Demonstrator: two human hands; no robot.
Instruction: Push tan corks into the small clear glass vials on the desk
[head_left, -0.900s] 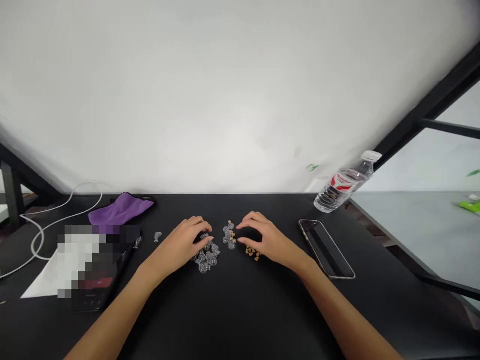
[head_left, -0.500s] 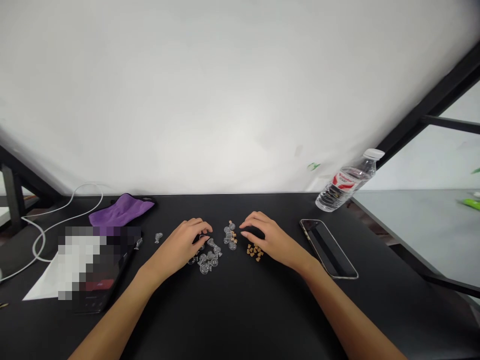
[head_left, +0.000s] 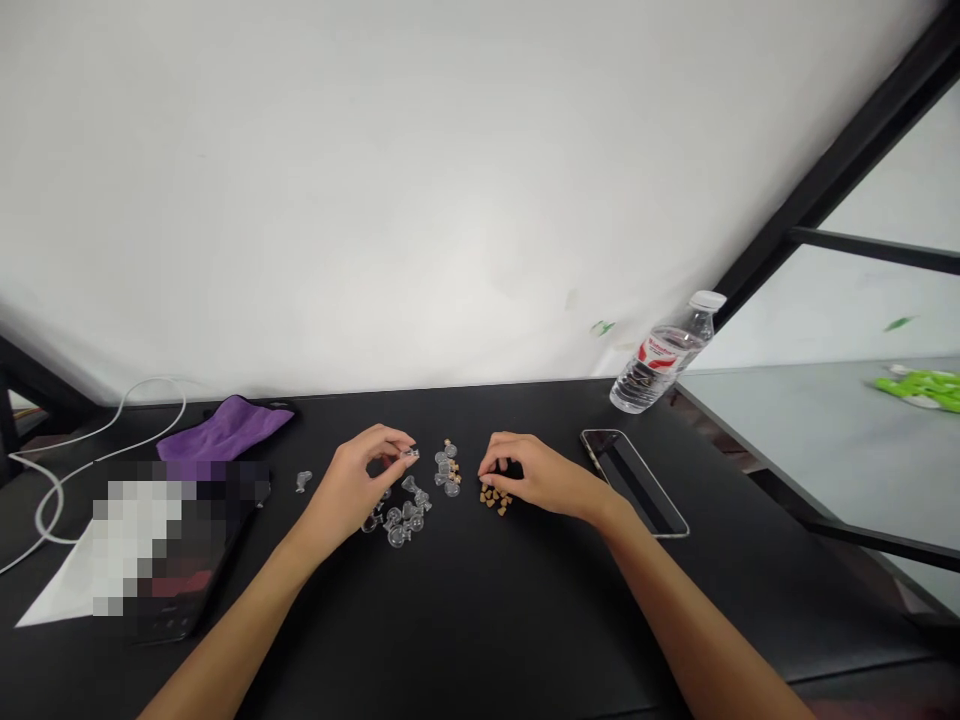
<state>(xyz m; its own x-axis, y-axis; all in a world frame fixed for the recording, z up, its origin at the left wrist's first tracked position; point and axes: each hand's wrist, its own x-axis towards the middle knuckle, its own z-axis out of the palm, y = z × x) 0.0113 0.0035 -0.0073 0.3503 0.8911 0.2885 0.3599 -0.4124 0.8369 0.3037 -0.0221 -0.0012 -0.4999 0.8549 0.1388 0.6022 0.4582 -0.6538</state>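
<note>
My left hand (head_left: 358, 482) is raised a little off the black table (head_left: 480, 620), its fingertips pinched on a tiny clear glass bottle (head_left: 409, 455). Below it lies a heap of several more small glass bottles (head_left: 399, 518). A second small group of bottles with cork stoppers (head_left: 448, 470) stands between my hands. My right hand (head_left: 536, 474) rests on the table with its fingers curled down onto a little pile of brown corks (head_left: 493, 497); whether it grips one is hidden.
A phone (head_left: 634, 480) lies right of my right hand, and a water bottle (head_left: 660, 355) stands behind it. At the left are a purple cloth (head_left: 225, 432), a white cable (head_left: 82, 440), a blurred patch over a dark device (head_left: 172, 545), and one stray glass bottle (head_left: 303, 481).
My left hand has lifted off the heap with one glass bottle pinched in its fingertips. My right hand has drawn in over the corks. The camera has shifted slightly.
</note>
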